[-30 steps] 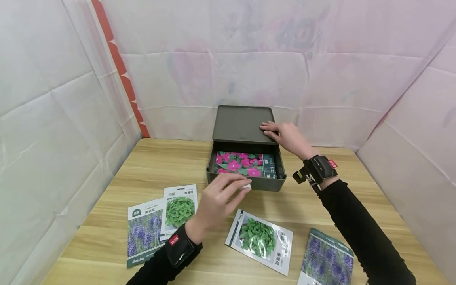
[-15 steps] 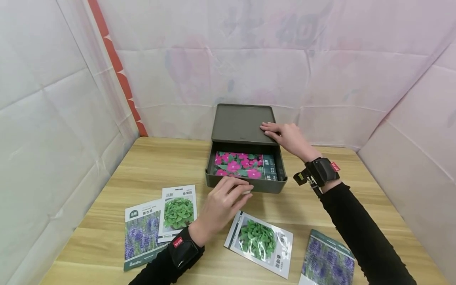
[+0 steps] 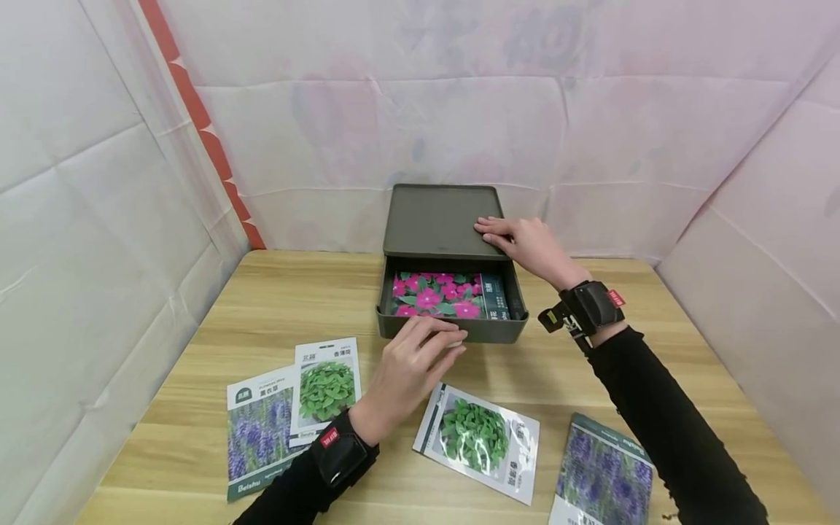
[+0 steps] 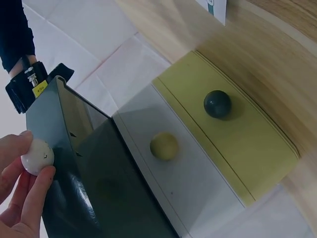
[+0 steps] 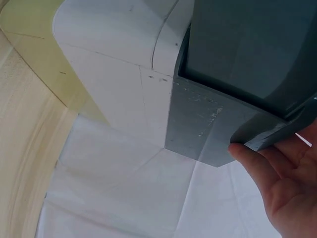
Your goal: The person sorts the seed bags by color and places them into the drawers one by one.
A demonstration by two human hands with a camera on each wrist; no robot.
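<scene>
A dark green drawer (image 3: 492, 330) stands pulled out of a dark green box (image 3: 433, 219) at the back of the wooden table (image 3: 295, 292). A seed packet with pink flowers (image 3: 436, 292) lies inside it. My left hand (image 3: 420, 357) pinches the drawer's small white knob (image 4: 37, 156) between thumb and fingertips. On the box top rests my right hand (image 3: 525, 244), fingers flat, near its front right corner (image 5: 237, 144). The left wrist view shows a white drawer (image 4: 198, 168) and a yellow drawer (image 4: 247, 144) below, both pushed in.
Two seed packets overlap at the front left, one with green leaves (image 3: 328, 386) and one with lavender (image 3: 259, 430). Another green-leaf packet (image 3: 475, 437) lies at the front middle and a lavender one (image 3: 600, 477) at the front right. White sheeting walls in three sides.
The head view has shifted a little. Both hands keep their places, the left on the knob and the right on the box top.
</scene>
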